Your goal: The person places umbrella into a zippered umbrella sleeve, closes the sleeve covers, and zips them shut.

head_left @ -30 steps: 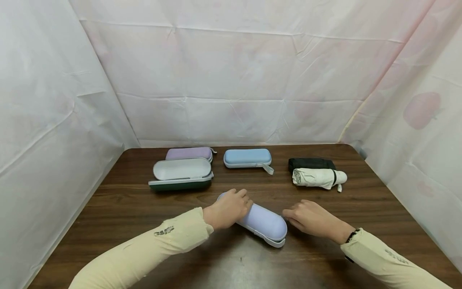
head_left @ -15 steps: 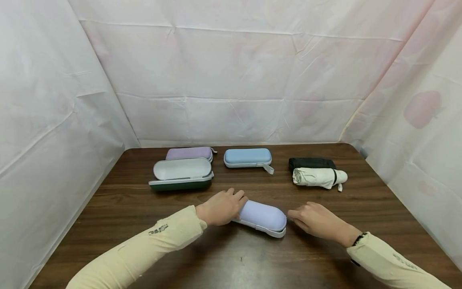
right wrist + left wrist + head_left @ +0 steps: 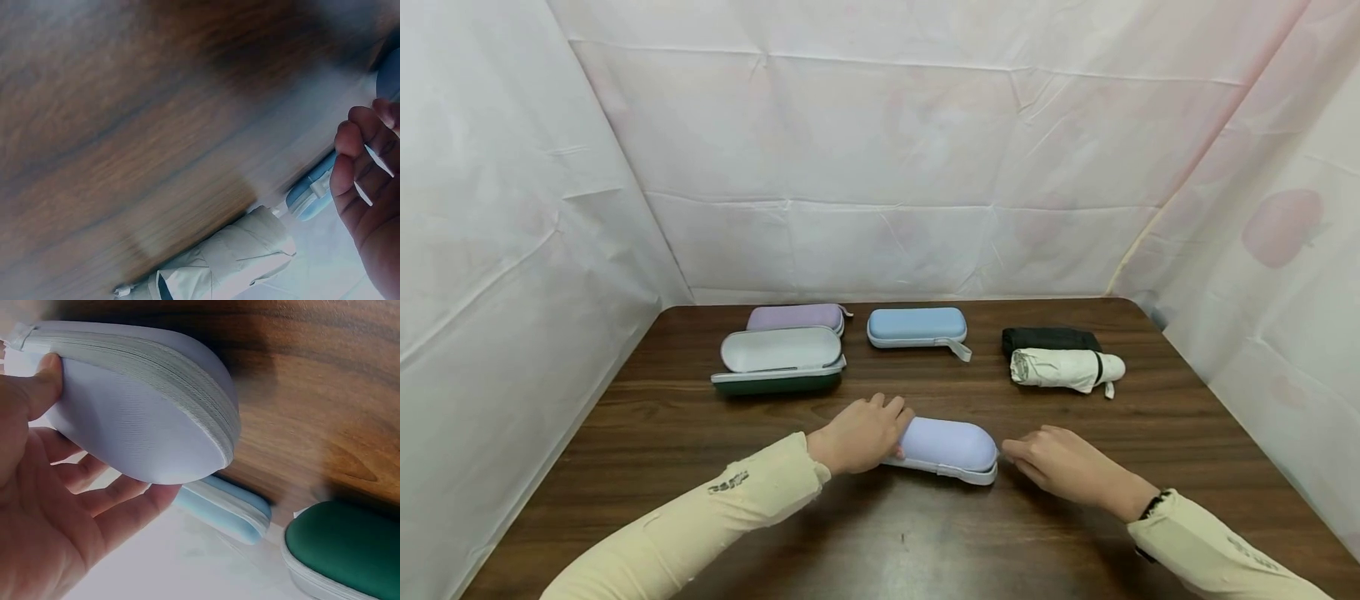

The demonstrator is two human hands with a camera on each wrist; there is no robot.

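1. Dark print (image 3: 728, 482) on the pale sleeves (image 3: 662, 540) is too blurred to read.
2. Left hand (image 3: 859, 435) grips the lavender case (image 3: 949, 447) mid-table.
3. Right hand (image 3: 1067, 465) curls by the case's right end; whether it pinches anything, I cannot tell.
4. Bare tabletop (image 3: 925, 383) separates it from the green case (image 3: 778, 383), white umbrella (image 3: 1056, 368) and blue case (image 3: 917, 323), near the far edge.

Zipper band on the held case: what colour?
Pale grey zipper band; best seen in the left wrist view.
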